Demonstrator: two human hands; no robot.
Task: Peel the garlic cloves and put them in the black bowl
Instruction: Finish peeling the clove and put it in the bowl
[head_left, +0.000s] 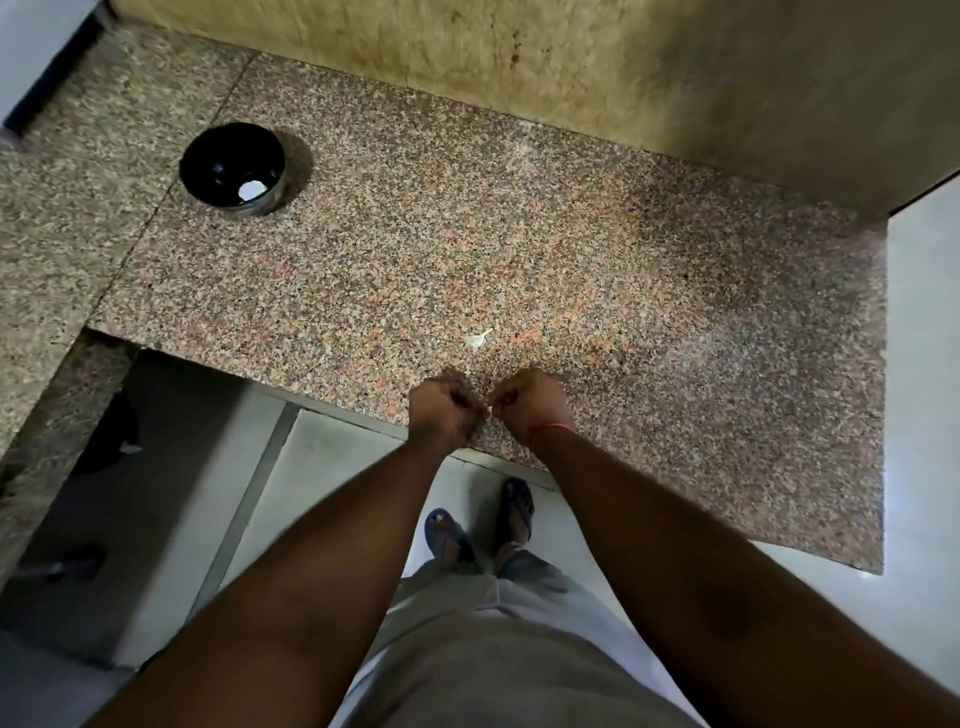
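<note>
Over the counter's front edge, my left hand (445, 410) and my right hand (530, 404) meet with fingers curled. Between their fingertips they pinch a small pale garlic clove (488, 410), mostly hidden by the fingers. A loose white piece of garlic skin (478, 339) lies on the counter just beyond my hands. The black bowl (232, 167) stands far off at the back left and holds one white peeled clove (251, 190).
The speckled granite counter (467, 249) runs to a tan wall (571, 62) at the back. Its right edge drops to a white floor (924, 364). At the left, a lower granite ledge (47, 249) borders a dark gap. My sandalled feet (478, 525) stand below the front edge.
</note>
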